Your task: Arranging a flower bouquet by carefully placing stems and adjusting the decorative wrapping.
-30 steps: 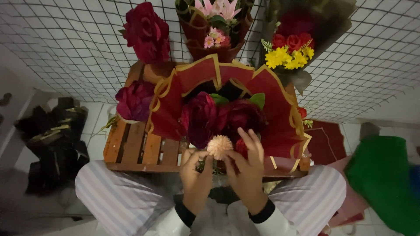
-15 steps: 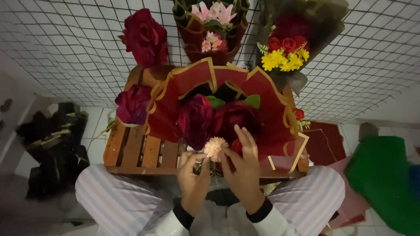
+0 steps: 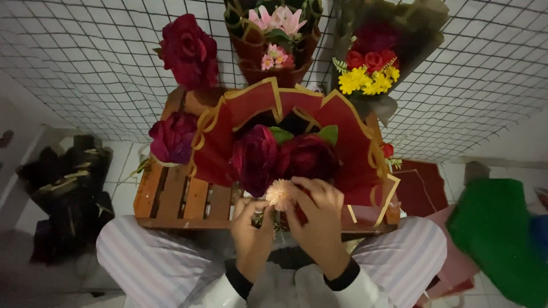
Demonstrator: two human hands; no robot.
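Small peach pompom flower (image 3: 279, 194) is pinched between both hands, left hand (image 3: 251, 234) under and right hand (image 3: 319, 219) curled over; grip clenched on it. It is held just ahead of the red-wrapped bouquet (image 3: 268, 154), which is propped on the wooden crate (image 3: 182, 199), likely so stems meet. Stem below the grip is hidden by fingers; the dim left side is unreadable.

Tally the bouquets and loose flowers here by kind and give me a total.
Wrapped bouquets: 3 (red-wrapped, pink-flowered, red-and-yellow)
Loose dark red roses: 2 (upper, left)
Small peach flower: 1, held by the left hand and the right hand
Total: 6
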